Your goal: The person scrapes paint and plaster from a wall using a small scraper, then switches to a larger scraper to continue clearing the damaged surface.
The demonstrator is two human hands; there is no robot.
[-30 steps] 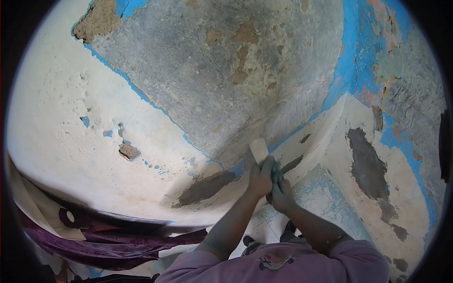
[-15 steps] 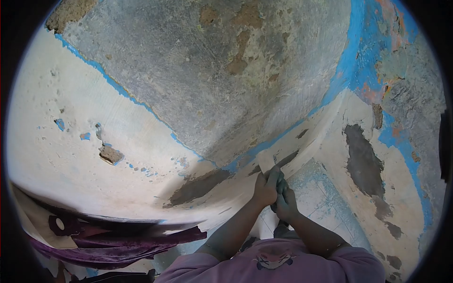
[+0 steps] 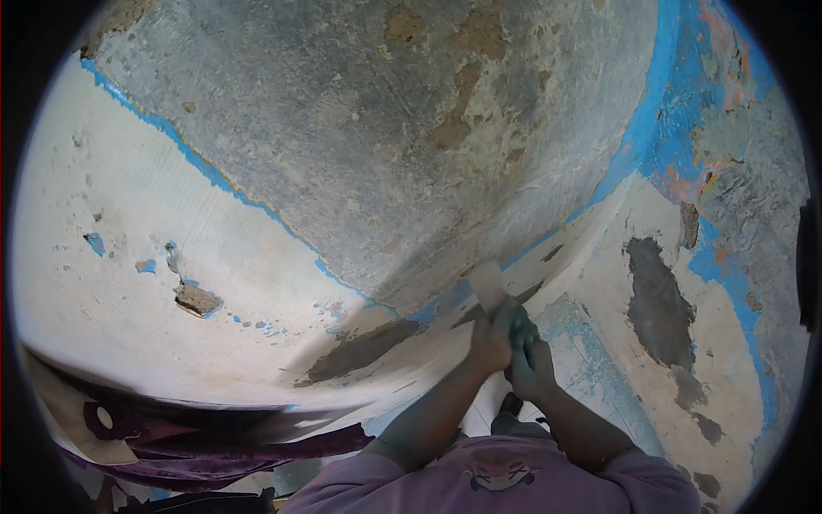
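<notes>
Two bare hands, the left hand and the right hand, press together as one grip clamped on a scraper, its handle hidden inside. The scraper's flat, pale, roughly rectangular end juts above the grip, slightly blurred, by a ragged strip of blue paint; whether they touch, I cannot tell. Above the grip spreads rough, mottled grey plaster; left, a long dark patch; right, blue-flecked floor tiles; well left, crumpled purple cloth.
</notes>
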